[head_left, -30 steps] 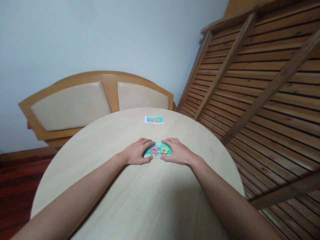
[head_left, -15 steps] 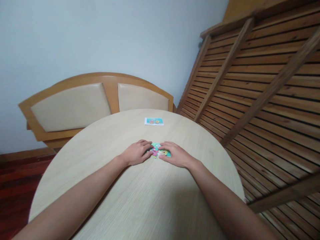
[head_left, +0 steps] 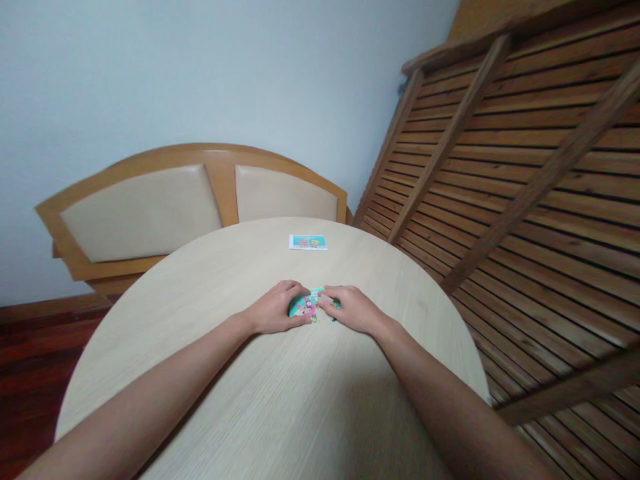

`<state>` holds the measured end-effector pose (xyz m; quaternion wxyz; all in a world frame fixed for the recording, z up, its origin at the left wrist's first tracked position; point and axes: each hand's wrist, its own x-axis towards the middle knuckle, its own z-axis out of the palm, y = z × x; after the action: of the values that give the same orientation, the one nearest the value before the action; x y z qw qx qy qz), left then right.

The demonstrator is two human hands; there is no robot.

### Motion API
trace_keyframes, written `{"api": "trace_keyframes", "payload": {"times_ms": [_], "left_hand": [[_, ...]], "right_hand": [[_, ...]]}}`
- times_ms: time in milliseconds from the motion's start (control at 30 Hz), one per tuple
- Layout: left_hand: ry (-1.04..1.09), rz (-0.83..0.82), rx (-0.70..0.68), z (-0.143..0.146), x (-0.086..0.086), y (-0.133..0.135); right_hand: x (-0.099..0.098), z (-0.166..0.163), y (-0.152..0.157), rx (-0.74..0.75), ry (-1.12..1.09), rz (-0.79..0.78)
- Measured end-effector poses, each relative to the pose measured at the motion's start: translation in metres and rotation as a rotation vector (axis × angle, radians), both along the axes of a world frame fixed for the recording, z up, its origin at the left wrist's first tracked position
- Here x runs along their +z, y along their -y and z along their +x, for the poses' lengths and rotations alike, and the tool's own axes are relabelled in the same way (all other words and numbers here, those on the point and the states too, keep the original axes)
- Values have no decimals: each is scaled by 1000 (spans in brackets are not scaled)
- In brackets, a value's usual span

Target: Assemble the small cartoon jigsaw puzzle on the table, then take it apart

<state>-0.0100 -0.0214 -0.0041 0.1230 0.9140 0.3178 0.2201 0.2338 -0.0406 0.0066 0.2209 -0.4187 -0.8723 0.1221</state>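
A small jigsaw puzzle (head_left: 309, 305) lies flat on the table between my hands. It shows a green cartoon picture with pink figures, and its lower edge is uneven. My left hand (head_left: 276, 308) curves round the puzzle's left side, fingertips at the upper edge and thumb at the lower edge. From the right, my right hand (head_left: 354, 308) covers part of the picture, its forefinger along the top and its thumb resting on the surface. Beyond them lies a white-edged picture card (head_left: 309, 243) with a similar cartoon on turquoise.
The round, pale wooden table (head_left: 295, 400) fills the lower view. A wooden headboard (head_left: 217, 187) with cream panels stands behind it against the wall (head_left: 225, 73). On the right leans a large slatted wooden frame (head_left: 500, 167). Dark red floor (head_left: 40, 367) shows at left.
My left thumb has moved down to the puzzle's lower edge, widening its spread. The right thumb has shifted up onto the picture. The card has stayed in place.
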Motion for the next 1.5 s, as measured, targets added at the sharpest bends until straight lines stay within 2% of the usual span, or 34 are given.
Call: {"api": "trace_keyframes", "payload": {"times_ms": [233, 400, 567, 667, 767, 1000, 1267, 1400, 1500], "left_hand": [[66, -72, 33, 4, -6, -1], [145, -138, 71, 7, -13, -5], [232, -177, 17, 9, -14, -3], [273, -179, -16, 11, -14, -2], [288, -167, -32, 11, -14, -2], [196, -124, 56, 6, -12, -3], [57, -50, 79, 9, -2, 3], [-6, 5, 68, 11, 2, 7], [-24, 23, 116, 9, 2, 5]], "right_hand": [[-7, 0, -5, -172, -100, 15], [-17, 7, -10, -130, -135, 3], [-22, 10, -8, -76, -42, -101], [-21, 6, -7, 7, -81, -83], [-21, 3, -8, -3, -106, -89], [-26, 2, -10, -85, -87, -84], [-27, -8, -10, -10, -230, -9], [-22, -7, -10, -5, -268, -34], [-14, 8, -5, -43, -202, -95]]}}
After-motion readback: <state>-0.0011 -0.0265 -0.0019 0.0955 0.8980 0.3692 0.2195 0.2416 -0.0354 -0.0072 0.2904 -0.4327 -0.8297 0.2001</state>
